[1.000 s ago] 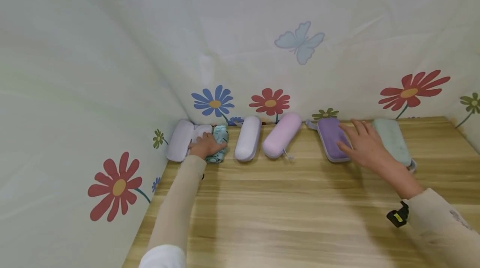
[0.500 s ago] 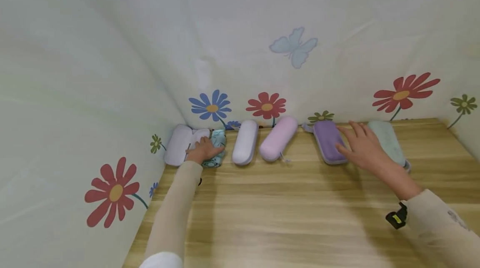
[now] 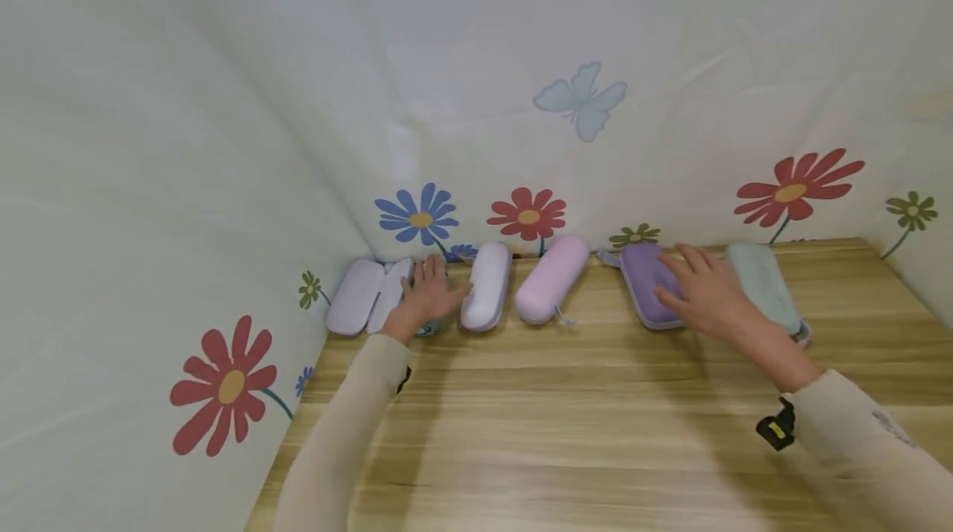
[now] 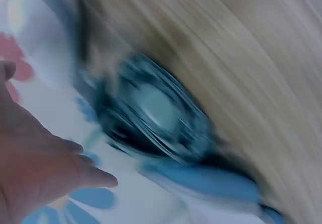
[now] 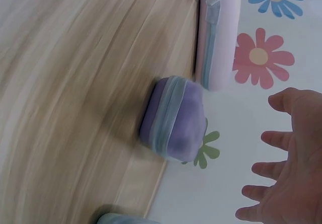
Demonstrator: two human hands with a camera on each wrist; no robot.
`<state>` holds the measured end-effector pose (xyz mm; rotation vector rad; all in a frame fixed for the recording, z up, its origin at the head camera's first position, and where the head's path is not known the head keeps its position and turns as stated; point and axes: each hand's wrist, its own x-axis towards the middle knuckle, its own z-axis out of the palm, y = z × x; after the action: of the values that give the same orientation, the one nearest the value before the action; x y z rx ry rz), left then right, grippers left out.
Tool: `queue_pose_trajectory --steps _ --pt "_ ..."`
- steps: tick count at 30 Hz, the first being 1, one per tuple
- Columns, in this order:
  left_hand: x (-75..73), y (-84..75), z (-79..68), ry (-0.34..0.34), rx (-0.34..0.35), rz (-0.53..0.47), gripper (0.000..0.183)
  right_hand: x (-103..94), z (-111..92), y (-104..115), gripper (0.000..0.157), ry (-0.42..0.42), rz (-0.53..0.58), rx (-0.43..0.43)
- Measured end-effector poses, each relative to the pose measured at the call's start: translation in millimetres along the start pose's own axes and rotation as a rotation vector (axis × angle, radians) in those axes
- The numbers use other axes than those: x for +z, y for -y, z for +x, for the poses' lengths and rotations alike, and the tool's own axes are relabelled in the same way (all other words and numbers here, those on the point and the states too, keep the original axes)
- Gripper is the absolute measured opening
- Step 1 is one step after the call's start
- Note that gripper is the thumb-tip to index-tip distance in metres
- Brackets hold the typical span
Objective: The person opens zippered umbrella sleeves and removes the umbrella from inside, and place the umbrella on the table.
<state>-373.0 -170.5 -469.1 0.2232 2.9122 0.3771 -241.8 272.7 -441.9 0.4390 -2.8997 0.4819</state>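
My left hand point(image 3: 432, 298) is held with fingers extended over a teal patterned bundle point(image 4: 156, 108), which it mostly covers in the head view. Left of it lies an opened pale lavender case point(image 3: 356, 298), its two halves spread. The left wrist view is blurred; there the hand is apart from the bundle. My right hand point(image 3: 707, 294), fingers spread, hovers between a purple zip case point(image 5: 186, 123) and a mint green case point(image 3: 763, 285). In the right wrist view it holds nothing and stands clear of the purple case.
A white oblong case point(image 3: 487, 286) and a tilted pink case point(image 3: 553, 280) lie between the hands. All the cases line the back of the wooden table point(image 3: 566, 424). A flower-printed curtain point(image 3: 476, 102) rises behind and at the left.
My left hand has come away from between the open case and the teal bundle, rising and moving right, fingers straighter. My right hand stays near the purple case. The view has shifted slightly.
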Motion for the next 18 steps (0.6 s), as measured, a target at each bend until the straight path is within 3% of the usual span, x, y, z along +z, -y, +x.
queue_pose_trajectory --steps 4,7,13,18 --pt "3.8 -32.8 -6.5 -0.03 0.064 -0.021 0.097 0.0 1 6 0.059 -0.016 0.008 -0.009" --pt "10.0 -46.7 -4.8 -0.038 0.074 -0.064 0.096 2.8 5 9 0.058 -0.031 0.001 -0.021" --pt "24.9 -51.8 8.0 0.0 0.015 -0.117 0.091 17.2 10 17 0.055 -0.039 0.017 -0.045" --pt "31.5 -55.2 19.1 0.021 0.047 -0.121 0.088 25.0 15 22 0.053 -0.069 0.0 -0.059"
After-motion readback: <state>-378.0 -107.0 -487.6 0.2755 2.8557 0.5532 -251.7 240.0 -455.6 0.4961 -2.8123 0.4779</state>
